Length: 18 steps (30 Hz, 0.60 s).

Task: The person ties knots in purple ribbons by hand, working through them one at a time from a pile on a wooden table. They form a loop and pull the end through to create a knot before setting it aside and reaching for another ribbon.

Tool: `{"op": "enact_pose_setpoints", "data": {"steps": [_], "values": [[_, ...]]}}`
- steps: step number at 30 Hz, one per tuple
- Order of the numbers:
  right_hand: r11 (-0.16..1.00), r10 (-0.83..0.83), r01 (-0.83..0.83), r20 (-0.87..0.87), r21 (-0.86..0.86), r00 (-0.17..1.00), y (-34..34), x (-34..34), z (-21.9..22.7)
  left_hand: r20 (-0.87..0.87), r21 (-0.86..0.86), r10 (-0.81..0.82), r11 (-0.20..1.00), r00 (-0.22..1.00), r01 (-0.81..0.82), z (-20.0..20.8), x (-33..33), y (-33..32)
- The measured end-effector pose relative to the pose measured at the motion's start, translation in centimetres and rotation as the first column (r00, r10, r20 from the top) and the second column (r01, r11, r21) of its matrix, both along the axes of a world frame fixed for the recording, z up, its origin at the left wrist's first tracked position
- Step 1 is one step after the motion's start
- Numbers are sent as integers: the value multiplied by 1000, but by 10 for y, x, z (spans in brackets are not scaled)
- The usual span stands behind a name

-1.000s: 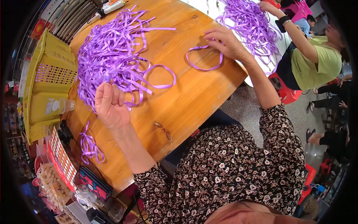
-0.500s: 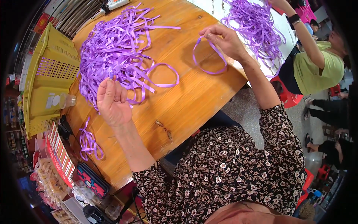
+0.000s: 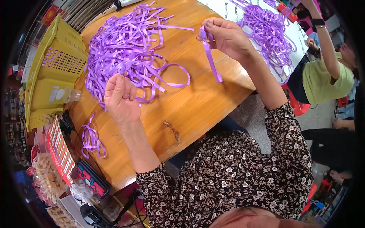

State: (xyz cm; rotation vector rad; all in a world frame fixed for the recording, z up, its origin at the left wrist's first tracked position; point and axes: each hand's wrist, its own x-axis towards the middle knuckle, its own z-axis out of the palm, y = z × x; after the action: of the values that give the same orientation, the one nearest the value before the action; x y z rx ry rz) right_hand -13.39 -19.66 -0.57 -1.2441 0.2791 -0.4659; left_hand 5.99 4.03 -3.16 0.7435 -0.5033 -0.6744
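Pinched between thumb and fingers of my right hand [image 3: 228, 38] is a loop of purple ribbon [image 3: 211, 60], which hangs down edge-on above the table. My left hand [image 3: 123, 98] is raised by the near side of a large tangled heap of purple ribbons [image 3: 121, 53]. Its thumb presses on the curled fingers. A small bit shows at those fingertips, but I cannot make out what it is against the heap. One ribbon loop [image 3: 182, 72] sticks out from the heap's right side.
A yellow perforated basket [image 3: 61, 64] stands on the left with a clear plastic cup [image 3: 72, 95] beside it. A small ribbon bunch [image 3: 91, 142] lies on the wooden table [image 3: 201, 102]. Right, a person in a yellow-green shirt [image 3: 329, 83] sits by another ribbon pile [image 3: 264, 30].
The loop in my right hand has turned from wide open to edge-on, and that hand has rolled over slightly. My left hand stays beside the heap. The view has shifted a little.
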Motion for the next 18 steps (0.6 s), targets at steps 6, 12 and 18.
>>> {"op": "enact_pose_setpoints", "data": {"steps": [6,12,18], "values": [[1000,26,-26,-31,4,999,-1,5,1,-1,21,11,1000,1000,-11,0,1,0],[990,69,-70,11,120,998,-10,7,-6,3,39,15,999,1000,-15,-1,0,0],[961,90,-94,27,258,996,-14,5,-11,-19,69,56,996,998,-55,2,-4,-2]]}}
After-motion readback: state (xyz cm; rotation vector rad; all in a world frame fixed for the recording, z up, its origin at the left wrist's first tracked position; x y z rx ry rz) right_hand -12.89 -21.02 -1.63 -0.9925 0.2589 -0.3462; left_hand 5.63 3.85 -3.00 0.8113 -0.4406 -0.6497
